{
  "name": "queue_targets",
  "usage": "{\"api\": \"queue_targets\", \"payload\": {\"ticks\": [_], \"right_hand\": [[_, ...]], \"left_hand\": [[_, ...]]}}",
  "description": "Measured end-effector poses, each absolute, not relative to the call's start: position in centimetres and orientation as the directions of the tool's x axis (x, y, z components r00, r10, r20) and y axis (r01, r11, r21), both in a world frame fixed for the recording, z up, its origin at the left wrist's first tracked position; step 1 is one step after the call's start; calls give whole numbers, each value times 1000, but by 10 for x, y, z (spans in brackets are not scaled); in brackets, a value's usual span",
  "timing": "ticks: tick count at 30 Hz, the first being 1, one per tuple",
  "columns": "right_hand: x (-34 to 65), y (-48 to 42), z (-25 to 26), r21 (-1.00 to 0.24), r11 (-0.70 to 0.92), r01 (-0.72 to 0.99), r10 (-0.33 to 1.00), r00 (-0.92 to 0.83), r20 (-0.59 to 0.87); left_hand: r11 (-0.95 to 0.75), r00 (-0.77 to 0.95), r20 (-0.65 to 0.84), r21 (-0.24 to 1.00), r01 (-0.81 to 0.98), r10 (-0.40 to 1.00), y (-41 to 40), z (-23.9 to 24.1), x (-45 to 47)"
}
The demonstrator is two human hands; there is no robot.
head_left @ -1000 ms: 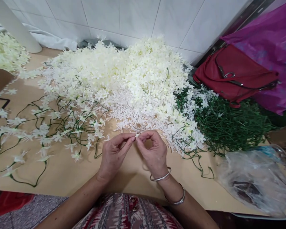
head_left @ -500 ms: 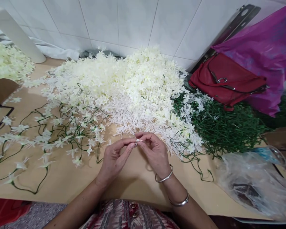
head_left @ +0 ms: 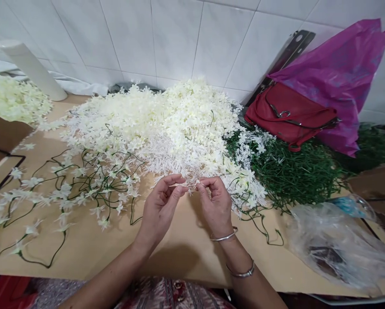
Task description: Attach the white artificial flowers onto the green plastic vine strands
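My left hand point(head_left: 160, 212) and my right hand point(head_left: 215, 208) are raised over the front of the table, a small gap between their fingertips. The left thumb and forefinger are closed on something thin and white, like a stamen strand. A small white piece point(head_left: 197, 182) shows in the pinch of my right hand; its exact kind is too small to make out. Right behind the hands lie loose white stamens point(head_left: 162, 148) and a big heap of cream artificial flower heads point(head_left: 192, 109). On the left are white flowers on green stems point(head_left: 89, 180).
Green plastic stems point(head_left: 295, 171) are piled on the right, with a red handbag point(head_left: 292, 111) and a purple bag point(head_left: 340, 73) behind. A clear plastic bag point(head_left: 334, 249) lies front right. A cardboard box point(head_left: 4, 133) and a white roll point(head_left: 34, 71) stand on the left.
My hands have moved apart; their fingertips met around a small white piece before. The view has tipped up and shifted slightly right. The heaps look the same.
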State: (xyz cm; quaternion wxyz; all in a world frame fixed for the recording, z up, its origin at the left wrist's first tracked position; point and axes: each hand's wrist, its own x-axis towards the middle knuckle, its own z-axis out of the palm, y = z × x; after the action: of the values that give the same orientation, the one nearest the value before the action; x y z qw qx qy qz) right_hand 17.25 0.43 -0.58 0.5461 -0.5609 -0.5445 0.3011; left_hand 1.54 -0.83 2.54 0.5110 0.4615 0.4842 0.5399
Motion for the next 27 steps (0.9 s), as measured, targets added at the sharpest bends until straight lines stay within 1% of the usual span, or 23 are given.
{"api": "queue_targets", "payload": {"ticks": [3, 5, 7, 9, 11, 15, 18, 22, 27], "right_hand": [[174, 6, -4, -948, 160, 275, 940, 252, 232], [173, 6, -1, -947, 165, 277, 945, 229, 232], [172, 5, 1, -933, 198, 300, 946, 192, 262], [171, 4, 4, -913, 233, 335, 939, 167, 301], [171, 3, 5, -896, 251, 366, 931, 162, 327], [171, 2, 4, -880, 263, 396, 929, 141, 341], [168, 3, 0, -859, 309, 409, 922, 92, 375], [164, 5, -5, -798, 402, 449, 890, 14, 456], [157, 2, -7, -747, 466, 475, 865, -69, 496]], "left_hand": [[-20, -101, 15, 999, -44, 995, 4, 27, 14], [-42, -118, 45, 999, 32, 992, 15, 23, 10], [-111, -101, 130, 978, 176, 986, 26, 18, 5], [-206, -53, 236, 921, 331, 970, 37, 15, 1], [-279, -6, 308, 867, 412, 951, 44, 15, -2], [-379, 89, 385, 798, 468, 919, 48, 24, 0], [-441, 152, 425, 746, 499, 892, 46, 30, 4], [-472, 191, 443, 702, 533, 876, 44, 32, 3], [-502, 228, 459, 662, 557, 859, 49, 41, 6]]}}
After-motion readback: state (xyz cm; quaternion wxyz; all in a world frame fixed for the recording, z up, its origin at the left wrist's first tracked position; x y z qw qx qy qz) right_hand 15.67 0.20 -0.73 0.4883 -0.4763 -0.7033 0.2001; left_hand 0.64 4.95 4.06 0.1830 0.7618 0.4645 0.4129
